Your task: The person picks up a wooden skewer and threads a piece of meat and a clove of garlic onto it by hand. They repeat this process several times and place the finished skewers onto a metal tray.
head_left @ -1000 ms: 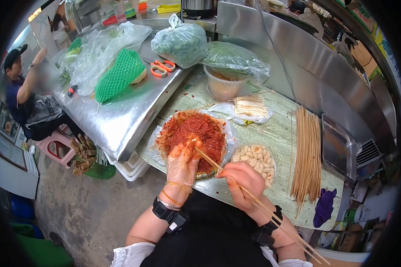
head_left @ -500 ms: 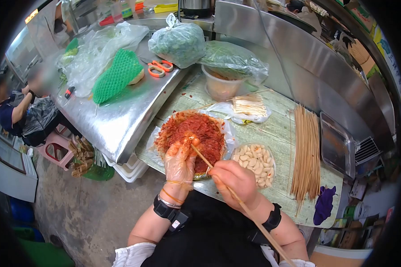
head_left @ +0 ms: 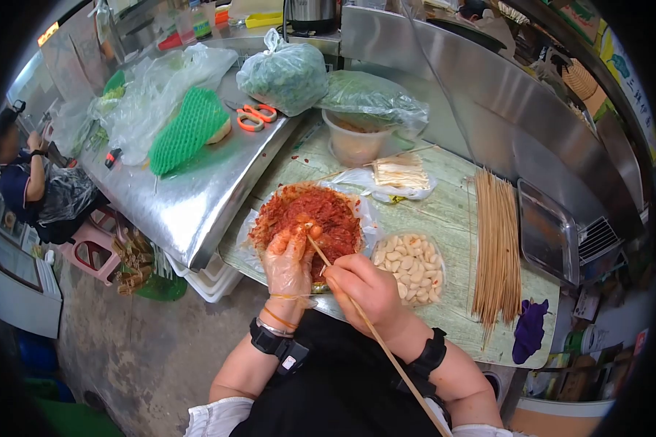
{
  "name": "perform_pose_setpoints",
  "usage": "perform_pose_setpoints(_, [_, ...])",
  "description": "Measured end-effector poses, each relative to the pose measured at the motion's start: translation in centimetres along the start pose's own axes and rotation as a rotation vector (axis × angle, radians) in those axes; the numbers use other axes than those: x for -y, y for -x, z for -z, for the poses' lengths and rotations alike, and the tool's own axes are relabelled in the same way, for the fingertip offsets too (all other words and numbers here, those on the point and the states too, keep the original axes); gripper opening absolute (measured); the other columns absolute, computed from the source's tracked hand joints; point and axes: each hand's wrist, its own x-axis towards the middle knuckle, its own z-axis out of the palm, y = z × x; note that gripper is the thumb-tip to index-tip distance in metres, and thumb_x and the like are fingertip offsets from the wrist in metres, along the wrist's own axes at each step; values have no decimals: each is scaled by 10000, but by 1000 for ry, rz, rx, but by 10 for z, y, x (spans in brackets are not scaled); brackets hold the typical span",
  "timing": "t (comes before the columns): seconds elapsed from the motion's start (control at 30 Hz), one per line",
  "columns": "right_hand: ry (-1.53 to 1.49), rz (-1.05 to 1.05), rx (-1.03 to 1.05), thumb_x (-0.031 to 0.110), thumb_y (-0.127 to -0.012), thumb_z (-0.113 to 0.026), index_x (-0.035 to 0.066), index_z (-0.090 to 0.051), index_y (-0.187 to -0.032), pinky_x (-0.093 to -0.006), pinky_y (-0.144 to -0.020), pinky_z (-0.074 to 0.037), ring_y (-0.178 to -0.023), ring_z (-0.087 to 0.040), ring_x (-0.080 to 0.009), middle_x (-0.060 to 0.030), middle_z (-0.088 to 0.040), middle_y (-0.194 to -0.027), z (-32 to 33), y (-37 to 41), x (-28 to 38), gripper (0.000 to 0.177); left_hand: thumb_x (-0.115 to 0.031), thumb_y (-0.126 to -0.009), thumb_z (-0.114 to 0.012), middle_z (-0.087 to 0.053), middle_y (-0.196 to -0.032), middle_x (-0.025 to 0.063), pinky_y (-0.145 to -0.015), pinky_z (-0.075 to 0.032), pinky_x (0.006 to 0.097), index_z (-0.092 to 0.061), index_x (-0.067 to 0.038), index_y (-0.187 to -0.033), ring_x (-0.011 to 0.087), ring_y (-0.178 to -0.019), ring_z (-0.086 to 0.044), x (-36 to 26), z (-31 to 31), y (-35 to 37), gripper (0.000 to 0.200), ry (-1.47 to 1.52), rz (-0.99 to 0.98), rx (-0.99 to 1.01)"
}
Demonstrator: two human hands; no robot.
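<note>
My left hand (head_left: 288, 262), in a clear glove stained red, is closed over the red chopped mix (head_left: 332, 211) in a plastic-lined bowl. Its fingertips pinch a small reddish piece at the tip of a wooden skewer (head_left: 386, 349). Closed around that skewer is my right hand (head_left: 368, 291), bare, just right of the bowl. The skewer slants down past my right forearm. Peeled garlic cloves (head_left: 410, 268) fill a clear container beside my right hand. White strips (head_left: 401, 172) lie on a plastic bag behind the bowl.
Many skewers (head_left: 496, 247) lie right of the garlic, beside a metal tray (head_left: 548, 229) and a purple cloth (head_left: 530, 331). A tub (head_left: 353, 142) stands behind. Orange scissors (head_left: 255, 116), green foam netting (head_left: 186, 135) and bagged greens (head_left: 284, 73) rest on the steel table. A person sits far left.
The view has shifted slightly. Both my hands keep their grip at the skewer's tip and shaft, and the skewer is a little steeper. The person at far left has raised a hand.
</note>
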Motion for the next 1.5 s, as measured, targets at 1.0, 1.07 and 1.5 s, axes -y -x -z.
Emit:
perform_pose_setpoints(1.0, [-544,-785,-1389,228,-919,-585,37,-577,-1124,-337,-884,-498,-1052,-600,-222,-102,-628,-1081,338,204,-190,281,-167,-909,-595,-525,-1256,132,-832,-523,321,-461,3,-1288,208,-1018,-585,2,1,-12,436,-472,-229,153])
perform_pose_setpoints(1.07, [-563,-805,-1506,211,-906,-599,28,-582,-1066,-309,-801,-536,-958,-640,-223,-108,-651,-1015,355,228,-219,243,-172,-913,-588,-541,-1235,136,-791,-535,319,-473,13,-1271,196,-962,-602,4,6,-16,419,-496,-239,131])
perform_pose_setpoints(1.5, [1025,-1010,169,247,-679,-739,-18,-698,-739,-351,-596,-511,-555,-630,-277,-158,-655,-660,235,152,-195,274,-225,-891,-625,-591,-1136,109,-723,-522,275,-488,17,-1269,140,-858,-596,3,-5,-9,469,-600,-236,154])
